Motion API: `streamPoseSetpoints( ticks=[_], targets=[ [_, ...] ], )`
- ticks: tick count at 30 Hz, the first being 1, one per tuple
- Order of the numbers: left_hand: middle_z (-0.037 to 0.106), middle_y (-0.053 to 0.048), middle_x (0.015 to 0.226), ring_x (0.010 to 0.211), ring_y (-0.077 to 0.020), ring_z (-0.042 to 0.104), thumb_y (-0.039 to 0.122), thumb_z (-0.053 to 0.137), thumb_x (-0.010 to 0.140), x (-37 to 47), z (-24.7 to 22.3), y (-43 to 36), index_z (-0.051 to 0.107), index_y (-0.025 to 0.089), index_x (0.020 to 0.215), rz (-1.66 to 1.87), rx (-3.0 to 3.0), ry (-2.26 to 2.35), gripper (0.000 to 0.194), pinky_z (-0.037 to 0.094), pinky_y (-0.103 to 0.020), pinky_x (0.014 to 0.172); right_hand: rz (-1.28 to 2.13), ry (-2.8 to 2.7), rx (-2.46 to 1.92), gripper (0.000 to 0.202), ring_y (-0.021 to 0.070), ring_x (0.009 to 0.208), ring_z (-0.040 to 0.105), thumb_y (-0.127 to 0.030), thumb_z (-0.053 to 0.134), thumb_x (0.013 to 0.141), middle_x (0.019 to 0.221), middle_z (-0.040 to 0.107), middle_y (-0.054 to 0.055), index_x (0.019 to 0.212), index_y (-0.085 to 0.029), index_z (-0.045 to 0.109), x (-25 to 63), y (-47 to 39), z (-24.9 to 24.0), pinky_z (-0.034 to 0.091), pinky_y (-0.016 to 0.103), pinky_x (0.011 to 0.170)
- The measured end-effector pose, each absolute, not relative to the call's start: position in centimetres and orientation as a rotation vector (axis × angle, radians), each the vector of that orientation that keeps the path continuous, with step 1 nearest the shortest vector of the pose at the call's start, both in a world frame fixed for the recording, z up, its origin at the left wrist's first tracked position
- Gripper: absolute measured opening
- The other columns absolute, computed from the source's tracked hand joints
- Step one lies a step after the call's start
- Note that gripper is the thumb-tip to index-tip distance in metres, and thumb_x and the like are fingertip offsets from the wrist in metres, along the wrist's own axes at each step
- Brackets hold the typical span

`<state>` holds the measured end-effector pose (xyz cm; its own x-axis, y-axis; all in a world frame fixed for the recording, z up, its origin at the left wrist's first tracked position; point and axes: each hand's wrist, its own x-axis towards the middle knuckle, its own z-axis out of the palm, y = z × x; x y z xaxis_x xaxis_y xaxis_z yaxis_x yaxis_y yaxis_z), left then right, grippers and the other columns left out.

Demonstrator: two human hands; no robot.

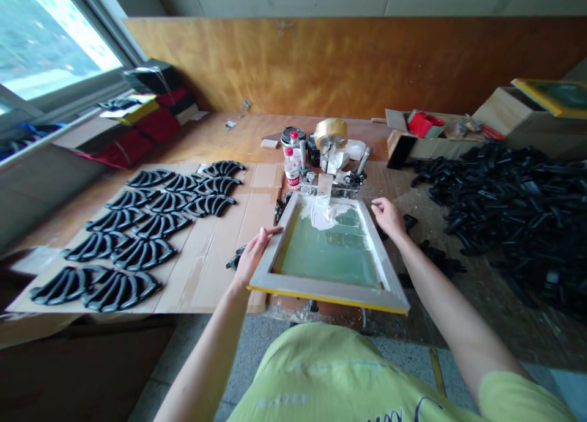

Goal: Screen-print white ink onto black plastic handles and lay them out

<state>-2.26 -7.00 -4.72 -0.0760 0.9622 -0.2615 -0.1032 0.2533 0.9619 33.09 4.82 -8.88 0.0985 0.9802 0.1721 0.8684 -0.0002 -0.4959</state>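
Observation:
In front of me a silk-screen printing frame point(280, 280) with green mesh point(321, 260) sits tilted, hinged at its far end. White ink point(326, 216) is smeared over the far part of the mesh. My left hand point(251, 254) is closed at the frame's left edge, its index finger lying against the wood. Just off the right edge, my right hand point(389, 218) has its fingers pressed together; what they hold, if anything, is hidden. A black plastic part point(233, 258) shows beside my left hand. Other black parts point(408, 223) lie near my right wrist.
Several black ribbed parts point(142, 254) lie in rows on cardboard point(220, 251) at left. A large heap of black parts point(504, 208) covers the right side. Behind the frame stand red-capped bottles point(292, 170), a tape roll point(331, 131) and a metal clamp point(362, 162).

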Motion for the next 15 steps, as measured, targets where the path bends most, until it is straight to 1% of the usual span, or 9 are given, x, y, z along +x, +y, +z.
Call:
streamPoseSetpoints(
  ticks=[2,4,6,8,11,13,15],
  targets=[
    [0.070,-0.004,0.084,0.061,-0.0131,0.060,0.062,0.064,0.073,-2.5,-7.2,-8.4,0.065,0.017,0.121,1.005,0.869,1.363,0.066,0.044,-0.021,0.051,0.238,-1.857,-1.711,0.035,0.0217,0.089,0.065,-0.026,0.058,0.084,0.102,0.070,0.010,0.116,-0.016,0.063,30.7,6.3,-7.5,0.052,0.036,0.085],
    [0.070,-0.004,0.083,0.064,-0.0142,0.061,0.057,0.072,0.068,-2.5,-9.1,-9.2,0.058,0.018,0.129,0.989,0.845,1.376,0.075,0.046,-0.022,0.055,0.180,-1.988,-1.447,0.043,0.0251,0.109,0.059,-0.024,0.063,0.080,0.120,0.062,0.012,0.123,-0.018,0.059,27.6,7.8,-6.3,0.046,0.040,0.098],
    [0.070,-0.004,0.085,0.066,-0.0151,0.062,0.055,0.074,0.067,-2.4,-9.6,-9.3,0.057,0.017,0.130,1.001,0.822,1.365,0.076,0.046,-0.023,0.057,0.152,-2.085,-1.276,0.043,0.0262,0.120,0.051,-0.022,0.062,0.081,0.126,0.056,0.011,0.124,-0.019,0.059,25.6,9.0,-5.5,0.040,0.042,0.105],
    [0.071,-0.005,0.088,0.066,-0.0148,0.062,0.054,0.072,0.069,-2.4,-8.7,-9.1,0.064,0.017,0.121,1.012,0.811,1.343,0.064,0.046,-0.023,0.057,0.158,-2.039,-1.284,0.036,0.0252,0.117,0.052,-0.023,0.056,0.085,0.124,0.057,0.012,0.121,-0.017,0.060,26.0,9.5,-5.3,0.041,0.041,0.104],
    [0.070,-0.003,0.086,0.062,-0.0131,0.059,0.056,0.067,0.074,-2.5,-5.6,-8.0,0.071,0.018,0.106,1.055,0.860,1.299,0.050,0.044,-0.022,0.053,0.150,-1.741,-1.568,0.033,0.0227,0.100,0.060,-0.024,0.044,0.089,0.115,0.061,0.016,0.115,-0.012,0.062,30.4,9.0,-6.1,0.048,0.037,0.093],
    [0.070,-0.003,0.086,0.063,-0.0131,0.060,0.059,0.062,0.078,-2.4,-3.5,-6.7,0.071,0.018,0.102,1.152,0.921,1.247,0.049,0.045,-0.023,0.055,0.125,-1.609,-1.767,0.033,0.0241,0.098,0.062,-0.021,0.039,0.090,0.105,0.067,0.016,0.107,-0.013,0.067,33.5,8.0,-7.2,0.049,0.038,0.092],
    [0.070,-0.005,0.087,0.068,-0.0141,0.062,0.060,0.057,0.081,-2.2,-2.0,-5.1,0.071,0.017,0.100,1.289,0.988,1.185,0.049,0.048,-0.023,0.059,0.284,-1.787,-1.747,0.036,0.0221,0.101,0.063,-0.020,0.037,0.091,0.098,0.071,0.013,0.102,-0.012,0.070,34.4,6.3,-8.7,0.049,0.035,0.092]
  ],
)
